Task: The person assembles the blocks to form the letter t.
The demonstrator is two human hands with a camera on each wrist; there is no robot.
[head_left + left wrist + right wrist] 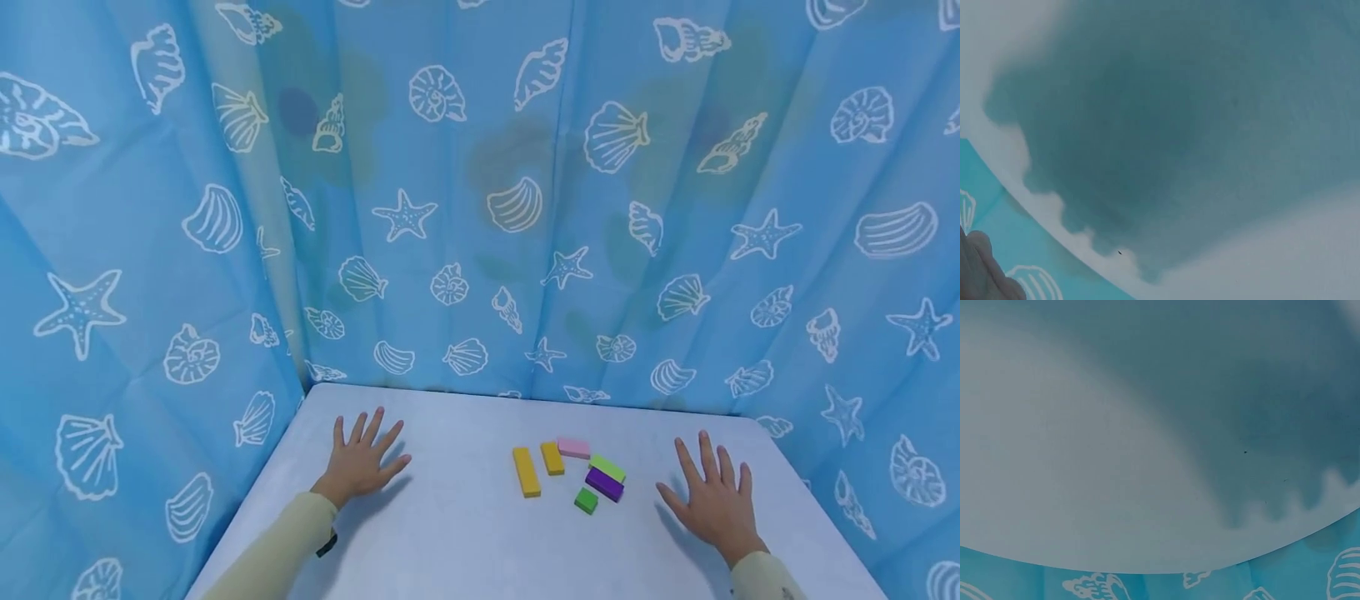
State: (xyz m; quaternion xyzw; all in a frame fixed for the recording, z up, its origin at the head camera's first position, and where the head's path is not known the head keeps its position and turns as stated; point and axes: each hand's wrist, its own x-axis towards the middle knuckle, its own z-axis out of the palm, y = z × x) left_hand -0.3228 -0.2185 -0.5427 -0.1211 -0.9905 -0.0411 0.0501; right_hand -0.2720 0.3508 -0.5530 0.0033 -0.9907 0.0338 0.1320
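Observation:
My left hand (358, 467) is spread above the left part of the white table, fingers straight and holding nothing. On the right side my right hand (716, 504) is spread the same way, also holding nothing. Between them lie several small blocks: a long yellow block (527, 472), a shorter yellow block (552, 458), a pink block (573, 448), a light green block (607, 468), a purple block (604, 484) and a small green block (586, 501). The right hand is the nearer one to the blocks. In the left wrist view part of the left hand (988, 269) shows at the lower left corner.
The white table (450, 542) carries the blocks. Blue curtains (465, 208) with white shell and starfish prints stand behind it and along both sides. Shadows of both hands fall on the tabletop in the wrist views.

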